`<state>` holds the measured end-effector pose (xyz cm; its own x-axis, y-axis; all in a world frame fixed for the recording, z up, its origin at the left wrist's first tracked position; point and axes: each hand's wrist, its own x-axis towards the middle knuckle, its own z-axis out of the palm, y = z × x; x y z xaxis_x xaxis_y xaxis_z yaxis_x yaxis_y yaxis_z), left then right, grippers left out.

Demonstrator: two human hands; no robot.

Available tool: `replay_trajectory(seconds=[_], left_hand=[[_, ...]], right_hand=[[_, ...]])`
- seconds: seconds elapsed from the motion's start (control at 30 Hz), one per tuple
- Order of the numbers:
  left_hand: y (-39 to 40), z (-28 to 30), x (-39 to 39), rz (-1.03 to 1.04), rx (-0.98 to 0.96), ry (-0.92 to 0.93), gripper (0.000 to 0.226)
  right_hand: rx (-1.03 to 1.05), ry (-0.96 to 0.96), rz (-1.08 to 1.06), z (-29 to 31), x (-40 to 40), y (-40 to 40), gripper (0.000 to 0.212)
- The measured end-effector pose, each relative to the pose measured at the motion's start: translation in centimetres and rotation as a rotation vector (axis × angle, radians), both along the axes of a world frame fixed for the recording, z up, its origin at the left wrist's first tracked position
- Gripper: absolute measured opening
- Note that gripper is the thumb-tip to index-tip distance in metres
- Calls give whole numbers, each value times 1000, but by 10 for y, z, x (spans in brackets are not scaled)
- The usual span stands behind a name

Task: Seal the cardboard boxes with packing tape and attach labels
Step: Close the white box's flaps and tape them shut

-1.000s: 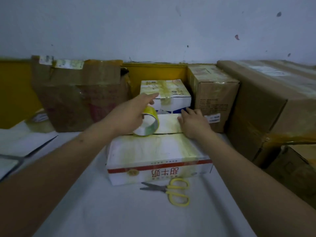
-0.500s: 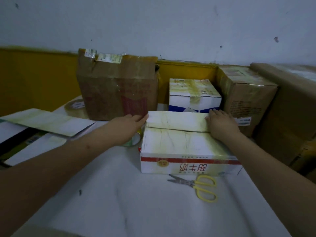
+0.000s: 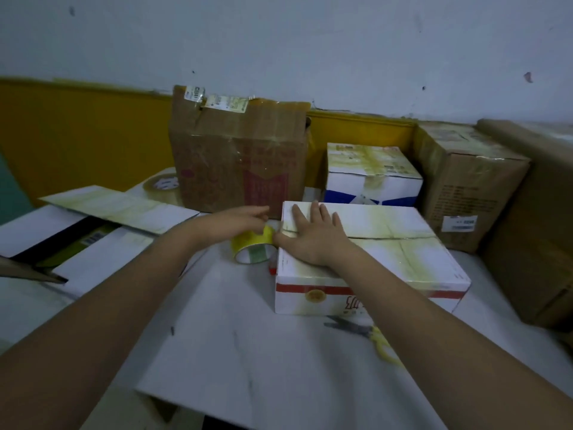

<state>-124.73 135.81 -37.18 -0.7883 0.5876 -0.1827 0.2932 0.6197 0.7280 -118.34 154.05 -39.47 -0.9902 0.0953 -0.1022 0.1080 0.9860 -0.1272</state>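
The white box [image 3: 387, 243] you are sealing lies on the white table [image 3: 248, 352], right of centre, its two top flaps meeting in a seam that runs left to right. Your right hand [image 3: 313, 240] lies flat on the left end of the lid, fingers straight and spread across that seam, holding nothing. Your left hand [image 3: 235, 223] is just off the box's left edge, fingers curled round the top of the yellow tape roll [image 3: 252, 246], which stands on edge against the box's left side, its open core facing you.

In front of the box, yellow-handled scissors [image 3: 372, 333] lie on the table, partly hidden by your right forearm. Behind the box stands a smaller white and blue box [image 3: 372, 178], already taped across its top. To its left is a tall brown box [image 3: 238, 162] with labels along its upper edge, and a second tape roll [image 3: 161, 186] sits just left of that. A brown box [image 3: 465, 184] with a small label on its front stands at the right. Flattened cardboard sheets [image 3: 102, 221] are spread over the table's left side.
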Motion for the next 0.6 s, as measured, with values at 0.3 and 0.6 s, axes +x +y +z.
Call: replay_trajectory(seconds=[0.3,0.6], left_hand=[[0,-18,13,147,105,-380,30],[34,-24,26,182,165,-376,24]], right_hand=[[8,57,89,17,24,-20,80],[-135,710,-66,7,173,50,27]])
